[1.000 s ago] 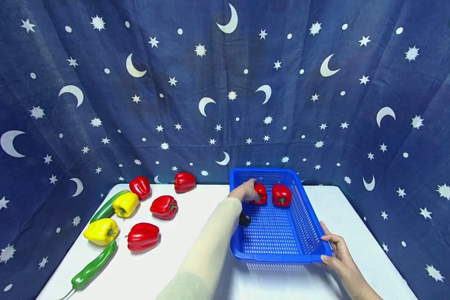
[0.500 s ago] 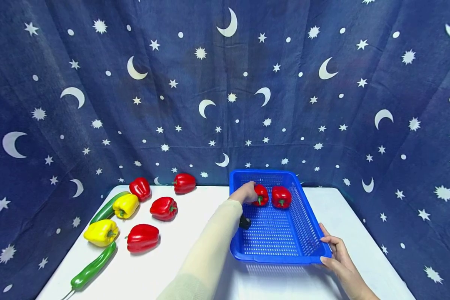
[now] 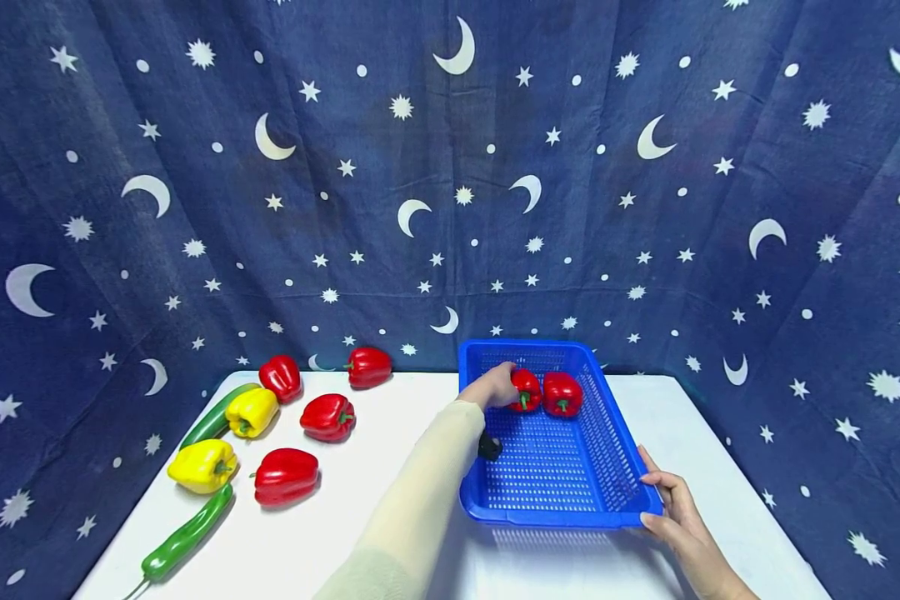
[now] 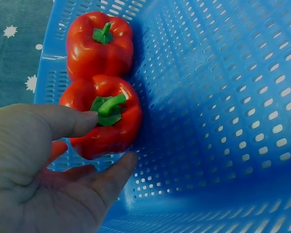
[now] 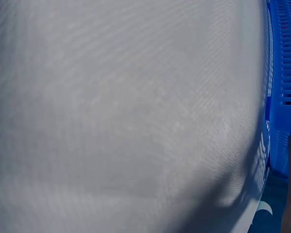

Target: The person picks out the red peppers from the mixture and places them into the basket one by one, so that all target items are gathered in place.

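My left hand (image 3: 493,386) reaches into the blue plastic basket (image 3: 551,520) and holds a red bell pepper (image 3: 527,388) near its far left corner. In the left wrist view, the thumb (image 4: 72,120) lies over this pepper beside its green stem, and a fingertip is at its lower edge. Another red bell pepper (image 3: 562,395) sits right against it. My right hand (image 3: 686,529) grips the basket's near right corner, thumb on the rim and fingers along the outer side. Only a sliver of that hand shows in the right wrist view, beside the basket wall (image 5: 287,73).
Left on the white table (image 3: 375,450) lie several red bell peppers (image 3: 287,477), two yellow bell peppers (image 3: 204,464), a long green chili pepper (image 3: 187,535) and a dark green cucumber-like vegetable (image 3: 213,417). A dark blue star-and-moon curtain (image 3: 450,167) hangs behind and at both sides.
The red bell pepper at my left hand has shifted slightly right, up against the other one in the basket. My right hand keeps its place on the corner.
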{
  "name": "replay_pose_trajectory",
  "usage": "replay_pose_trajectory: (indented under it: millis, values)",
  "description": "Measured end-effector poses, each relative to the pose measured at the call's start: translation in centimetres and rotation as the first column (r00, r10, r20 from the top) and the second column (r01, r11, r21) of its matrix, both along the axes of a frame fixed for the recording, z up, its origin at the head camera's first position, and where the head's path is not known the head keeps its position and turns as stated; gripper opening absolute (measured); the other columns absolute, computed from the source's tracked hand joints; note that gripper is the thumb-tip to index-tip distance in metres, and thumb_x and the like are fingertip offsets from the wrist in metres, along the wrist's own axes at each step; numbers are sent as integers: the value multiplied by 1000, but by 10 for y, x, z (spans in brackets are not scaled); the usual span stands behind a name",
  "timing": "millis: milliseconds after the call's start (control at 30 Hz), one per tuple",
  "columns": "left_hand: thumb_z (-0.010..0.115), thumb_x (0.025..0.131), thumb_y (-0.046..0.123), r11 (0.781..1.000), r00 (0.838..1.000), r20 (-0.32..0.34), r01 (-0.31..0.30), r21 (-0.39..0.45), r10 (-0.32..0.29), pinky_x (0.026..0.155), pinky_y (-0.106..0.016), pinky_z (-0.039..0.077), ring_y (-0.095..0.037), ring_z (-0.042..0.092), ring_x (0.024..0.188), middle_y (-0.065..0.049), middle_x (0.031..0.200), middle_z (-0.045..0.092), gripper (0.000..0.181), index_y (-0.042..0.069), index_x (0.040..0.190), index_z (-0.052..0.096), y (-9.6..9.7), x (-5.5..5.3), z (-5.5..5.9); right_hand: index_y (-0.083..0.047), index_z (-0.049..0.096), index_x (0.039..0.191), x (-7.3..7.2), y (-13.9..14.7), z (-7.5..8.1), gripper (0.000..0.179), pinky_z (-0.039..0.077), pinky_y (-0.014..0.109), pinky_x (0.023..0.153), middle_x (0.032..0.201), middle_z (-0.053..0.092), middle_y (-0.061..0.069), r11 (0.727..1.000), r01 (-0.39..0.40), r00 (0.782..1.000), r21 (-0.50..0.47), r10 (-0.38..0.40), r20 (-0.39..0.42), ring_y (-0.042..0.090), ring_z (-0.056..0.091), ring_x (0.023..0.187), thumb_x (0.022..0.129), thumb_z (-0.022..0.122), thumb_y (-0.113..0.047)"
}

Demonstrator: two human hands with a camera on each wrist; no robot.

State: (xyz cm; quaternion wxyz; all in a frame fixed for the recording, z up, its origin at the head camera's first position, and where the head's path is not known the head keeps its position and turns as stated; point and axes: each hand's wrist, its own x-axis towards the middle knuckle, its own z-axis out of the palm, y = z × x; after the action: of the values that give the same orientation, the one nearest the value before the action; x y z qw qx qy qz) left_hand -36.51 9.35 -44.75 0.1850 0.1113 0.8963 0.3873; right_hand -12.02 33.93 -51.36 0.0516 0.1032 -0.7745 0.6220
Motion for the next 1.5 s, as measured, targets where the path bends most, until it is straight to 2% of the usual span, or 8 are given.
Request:
replay_pose_trajectory:
  millis: [200,400,567,733,967,1200,1333,1500]
  values:
    - [68,94,3,1000,1000,-13,26,-1,-26,116,-48,36,-31,45,141,-15,155,46,73,9,159,35,-4,3,8,3,27,135,0,-1,-1,39,33,9,102,172,2,6,1000,-15,997,-2,15,-77,-16,21,141,100,44,4]
    - [70,94,7,996,990,-107,93,-15,-94,117,-43,35,-30,39,146,-15,159,41,75,7,159,33,-10,2,21,7,27,134,-2,-1,-2,41,29,8,106,172,1,7,1000,-17,991,0,17,-129,-12,16,146,97,43,8]
    - [67,97,10,987,979,-151,150,63,-139,118,-44,34,-31,37,147,-16,161,38,73,7,160,30,-17,0,35,6,26,135,-4,0,-2,40,31,8,105,172,2,6,999,-37,991,-9,35,-130,-13,17,145,98,42,8]
    - [67,98,12,965,968,-183,201,168,-170,117,-44,35,-33,37,147,-20,160,37,73,8,160,30,-23,0,48,5,25,135,-4,1,-2,38,33,9,103,172,3,4,999,-44,992,-4,43,-122,-15,19,143,100,41,7]
    - [67,98,19,944,960,-214,231,234,-182,113,-44,40,-32,42,143,-15,158,41,72,15,161,32,-32,7,63,8,23,135,-5,1,-4,39,36,11,102,172,4,1,995,-84,988,-57,75,-136,-14,21,143,99,37,10]
    - [67,99,19,917,939,-254,297,265,-231,109,-43,46,-32,52,135,-13,158,41,73,17,162,30,-52,14,74,8,23,135,-5,-1,-6,38,39,13,101,172,4,-1,992,-96,986,-79,84,-144,-13,22,143,99,35,11]
    - [68,99,21,905,929,-272,325,276,-251,109,-44,45,-33,50,137,-14,158,40,73,16,161,31,-68,20,80,6,23,135,-3,-1,-5,38,41,14,99,172,3,-2,993,-87,989,-74,77,-123,-15,23,141,99,36,9]
    - [68,98,23,899,929,-267,329,288,-255,109,-45,46,-32,50,138,-12,160,39,73,18,161,31,-91,30,85,5,23,135,-2,0,-4,40,42,15,96,172,5,-4,998,-56,994,-39,52,-100,-16,24,139,99,40,7]
